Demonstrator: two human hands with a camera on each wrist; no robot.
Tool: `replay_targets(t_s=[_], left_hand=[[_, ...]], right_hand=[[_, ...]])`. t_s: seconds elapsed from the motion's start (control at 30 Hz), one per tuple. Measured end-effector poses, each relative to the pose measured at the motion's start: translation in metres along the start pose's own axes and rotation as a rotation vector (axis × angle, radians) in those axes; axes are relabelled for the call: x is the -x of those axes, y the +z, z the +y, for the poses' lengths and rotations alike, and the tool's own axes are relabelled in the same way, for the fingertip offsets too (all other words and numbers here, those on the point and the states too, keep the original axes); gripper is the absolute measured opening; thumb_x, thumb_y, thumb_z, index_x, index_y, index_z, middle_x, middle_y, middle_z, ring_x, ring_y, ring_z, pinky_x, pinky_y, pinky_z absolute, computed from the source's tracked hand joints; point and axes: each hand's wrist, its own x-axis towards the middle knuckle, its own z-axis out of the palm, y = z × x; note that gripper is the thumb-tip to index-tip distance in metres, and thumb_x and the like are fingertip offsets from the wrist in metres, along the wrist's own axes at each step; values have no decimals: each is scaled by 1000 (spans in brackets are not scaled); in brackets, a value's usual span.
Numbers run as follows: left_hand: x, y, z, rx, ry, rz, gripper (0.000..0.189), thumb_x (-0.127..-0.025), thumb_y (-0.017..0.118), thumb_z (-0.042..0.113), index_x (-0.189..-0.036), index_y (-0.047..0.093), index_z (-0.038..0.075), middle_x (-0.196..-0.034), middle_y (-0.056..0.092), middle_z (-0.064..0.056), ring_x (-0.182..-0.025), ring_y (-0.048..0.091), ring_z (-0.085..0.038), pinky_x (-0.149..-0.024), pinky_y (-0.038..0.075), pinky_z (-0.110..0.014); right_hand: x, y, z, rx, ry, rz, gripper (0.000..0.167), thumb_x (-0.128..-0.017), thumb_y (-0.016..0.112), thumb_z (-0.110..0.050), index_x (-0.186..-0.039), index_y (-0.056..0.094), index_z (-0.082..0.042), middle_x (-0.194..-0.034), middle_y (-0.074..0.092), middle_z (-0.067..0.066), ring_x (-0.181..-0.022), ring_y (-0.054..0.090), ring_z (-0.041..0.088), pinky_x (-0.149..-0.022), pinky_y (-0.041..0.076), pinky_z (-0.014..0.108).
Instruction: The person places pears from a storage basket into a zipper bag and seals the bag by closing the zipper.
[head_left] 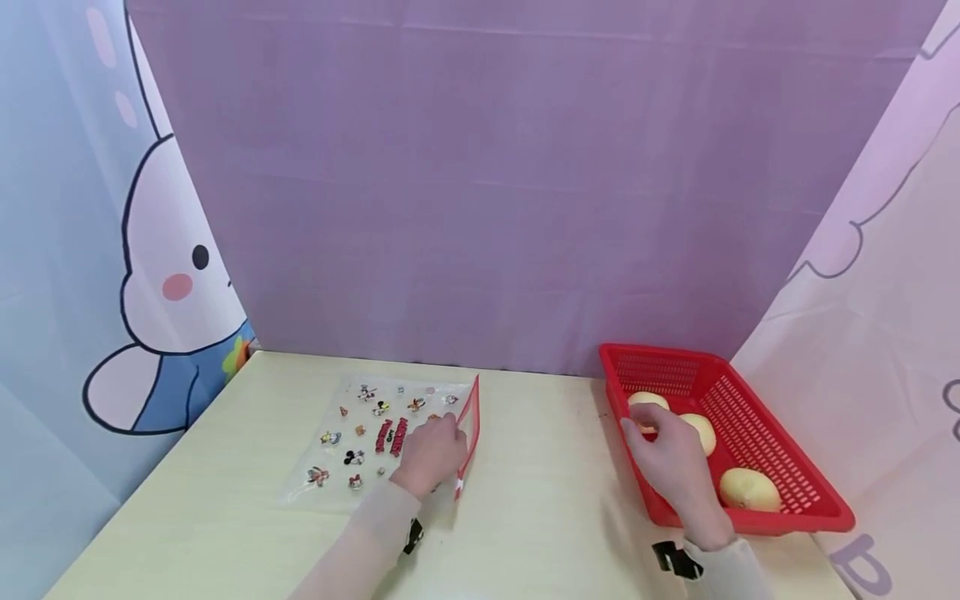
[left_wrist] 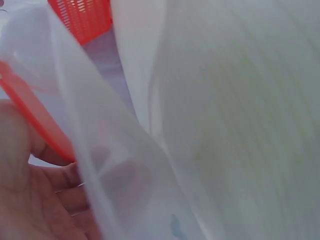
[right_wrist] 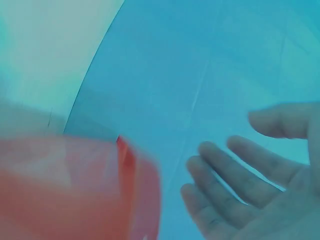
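A clear plastic zip bag (head_left: 337, 429) printed with small cartoon figures and red lettering lies flat on the table at left, its red-edged mouth facing right. My left hand (head_left: 435, 450) grips the bag near that mouth; in the left wrist view the red strip (left_wrist: 37, 117) runs between thumb and fingers. The bag's mouth stands slightly parted. My right hand (head_left: 671, 458) hovers over the left rim of a red basket (head_left: 783, 425), holding nothing, fingers spread and loosely bent in the right wrist view. Several pale yellow, rounded potato-like things (head_left: 748, 490) lie in the basket, partly hidden by this hand.
The pale wooden table (head_left: 536, 500) stretches between bag and basket. A purple cloth (head_left: 480, 192) hangs along the back edge. Printed curtains, a blue one (head_left: 45, 292) at left and a pale one (head_left: 885, 350) at right, close off the sides.
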Motion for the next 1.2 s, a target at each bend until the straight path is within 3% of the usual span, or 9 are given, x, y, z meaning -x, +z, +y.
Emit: replay_targets(t_s=[0.1,0.27,0.43,0.63,0.8,1.0,1.2], left_hand=[[2,-2,4,37,30,26,19,-101,49,15,-88,60,6,-68,50,-3,-55,49,-20,-46,41,-34],[5,-5,9,102,46,52,19,-101,48,17,-90,61,8,-68,51,-1,-56,49,-18,-47,42,-32],[8,-8,18,117,77,85,19,-101,49,17,-89,61,9,-67,51,1,-54,48,-15,-46,42,-30],[14,-12,32,78,117,140,20,-99,52,17,-80,55,14,-63,47,2,-53,46,-14,-44,38,-30],[18,-16,40,61,146,145,19,-98,51,19,-80,54,15,-63,46,3,-52,44,-13,-42,37,-28],[21,-18,42,62,190,156,17,-98,53,16,-82,57,13,-66,47,4,-53,44,-12,-45,39,-26],[23,-21,47,80,232,176,15,-96,58,15,-81,58,12,-67,48,5,-54,44,-10,-46,39,-23]], right_hand=[[1,13,-10,-102,4,56,25,-97,69,-16,-117,71,-3,-106,73,11,-94,68,27,-82,61,37],[-1,41,-24,-265,85,34,23,-96,72,-17,-114,73,-3,-100,73,8,-89,67,22,-74,57,22],[-2,76,-38,-406,142,-37,21,-95,72,-15,-108,74,2,-90,73,12,-76,69,20,-67,60,25],[-5,114,-56,-609,217,-171,25,-96,70,-17,-105,72,7,-86,72,19,-71,72,27,-66,65,35],[-6,131,-68,-683,242,-247,32,-97,69,-20,-106,70,10,-84,72,18,-71,73,29,-67,65,37],[-7,140,-76,-760,251,-267,27,-97,66,-13,-106,69,12,-80,72,15,-67,72,25,-65,65,39],[-6,144,-79,-661,234,-246,18,-95,66,-9,-98,72,8,-75,69,9,-59,67,15,-60,64,32]])
